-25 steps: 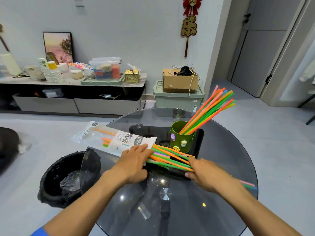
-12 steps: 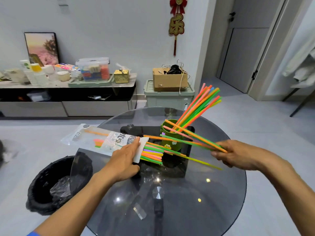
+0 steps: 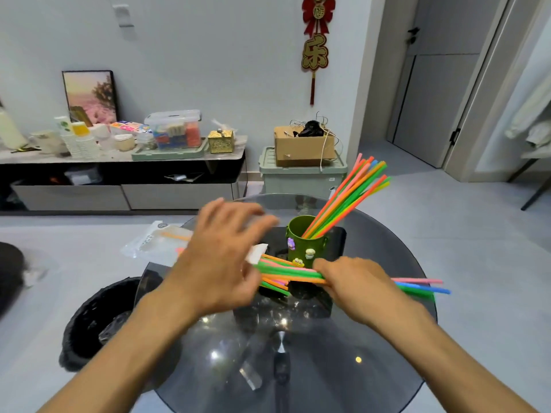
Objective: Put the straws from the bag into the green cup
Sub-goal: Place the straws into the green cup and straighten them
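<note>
On the glass tabletop (image 3: 298,368), head view:
Done: one bunch of straws (image 3: 347,198) stands leaning in the green cup (image 3: 304,248).
Left: second bunch (image 3: 286,274) lies flat before the cup; few remain in the bag (image 3: 155,244).
Right hand (image 3: 354,286): fingers clamped on the flat bunch.
Left hand (image 3: 220,260): fingers apart, blurred, over the bag mouth.
Hidden: bag opening; remaining straw count unclear.

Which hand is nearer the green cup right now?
The right hand: it sits just in front of the green cup, closed around a bundle of straws. The left hand hovers open farther to the cup's left, over the bag.
</note>
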